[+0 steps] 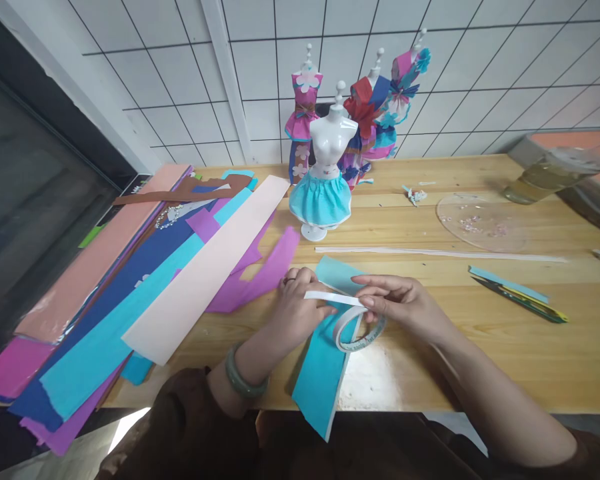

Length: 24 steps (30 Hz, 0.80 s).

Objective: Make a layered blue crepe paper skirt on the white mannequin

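Observation:
A piece of turquoise crepe paper lies in front of me, its lower end past the table's front edge. My left hand has its fingers curled at the paper's left side, thumb over the paper; the fingertips are hidden. Between finger and thumb, my right hand pinches a white strip of tape. The strip's free end reaches across to my left hand. Just under the right fingers, the tape roll stands tilted over the paper. Behind is a white mannequin in a turquoise gathered skirt.
Crepe paper strips in several colours pile up at left. Dressed mannequins stand against the tiled wall. At right are a long white strip, a craft knife, a clear dish of beads and a cup.

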### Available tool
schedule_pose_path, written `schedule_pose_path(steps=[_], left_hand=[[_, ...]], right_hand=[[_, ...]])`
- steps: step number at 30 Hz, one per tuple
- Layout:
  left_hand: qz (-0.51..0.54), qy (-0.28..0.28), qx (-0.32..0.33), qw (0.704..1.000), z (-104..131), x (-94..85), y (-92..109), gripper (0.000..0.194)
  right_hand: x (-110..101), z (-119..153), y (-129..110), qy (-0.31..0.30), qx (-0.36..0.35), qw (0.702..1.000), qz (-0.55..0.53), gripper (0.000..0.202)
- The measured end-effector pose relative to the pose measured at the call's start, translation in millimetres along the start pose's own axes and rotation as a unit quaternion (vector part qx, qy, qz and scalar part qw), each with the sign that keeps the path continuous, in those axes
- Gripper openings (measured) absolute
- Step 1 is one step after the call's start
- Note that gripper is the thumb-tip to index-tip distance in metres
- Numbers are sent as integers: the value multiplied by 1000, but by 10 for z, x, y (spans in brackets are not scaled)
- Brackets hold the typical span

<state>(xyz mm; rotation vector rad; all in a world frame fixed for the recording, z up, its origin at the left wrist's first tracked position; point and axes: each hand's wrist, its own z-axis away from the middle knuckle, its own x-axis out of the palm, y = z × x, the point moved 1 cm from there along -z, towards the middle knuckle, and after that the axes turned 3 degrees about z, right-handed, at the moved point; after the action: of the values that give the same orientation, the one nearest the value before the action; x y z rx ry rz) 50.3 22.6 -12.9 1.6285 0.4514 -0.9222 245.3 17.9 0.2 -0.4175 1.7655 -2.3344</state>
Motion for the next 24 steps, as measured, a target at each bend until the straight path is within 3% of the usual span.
schedule_pose_path(steps=[5,10,16,18,24], left_hand=[[69,-44,-34,996,-12,18,-32,16],[104,18,0,994,-7,73,-116,24],[149,-65,-87,983,38,67,-84,17],[138,-72,-100,983,40,69,-86,16],[133,-75,-50,987,15,40,-88,17]], right_hand=[[-30,-9,-7,-25,-25,998,-44,32],[-52,5,-26,-59,-9,996,-73,31],[-132,116,15,-208,46,971,-107,32],[-180,146,48,-231,44,966,-106,35],[-172,128,37,-276,16,956,-102,27]])
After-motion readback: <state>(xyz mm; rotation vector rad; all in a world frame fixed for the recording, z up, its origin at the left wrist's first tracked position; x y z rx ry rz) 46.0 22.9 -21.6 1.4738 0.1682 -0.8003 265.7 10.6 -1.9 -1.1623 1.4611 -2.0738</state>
